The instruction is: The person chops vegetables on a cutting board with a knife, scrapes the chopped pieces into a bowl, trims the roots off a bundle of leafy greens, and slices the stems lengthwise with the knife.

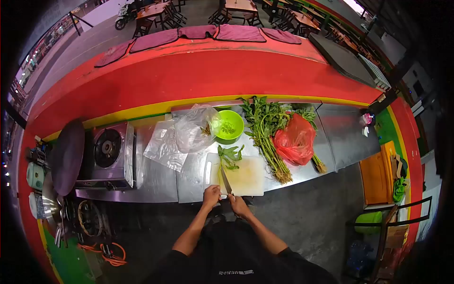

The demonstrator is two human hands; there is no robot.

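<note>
My right hand is closed round the handle of a knife, its blade pointing away from me over the white cutting board. At the board's near left edge, my left hand pinches the lower end of a leafy green stalk. The stalk's leaves spread over the far edge of the board, and its stem runs close beside the blade. Just beyond the board stands a lime-green bowl with small pale green pieces inside.
Bundles of leafy greens lie right of the board, with a red plastic bag on them. Clear plastic bags lie left of the bowl. Farther left are a gas stove and a dark wok. A red wall borders the steel counter.
</note>
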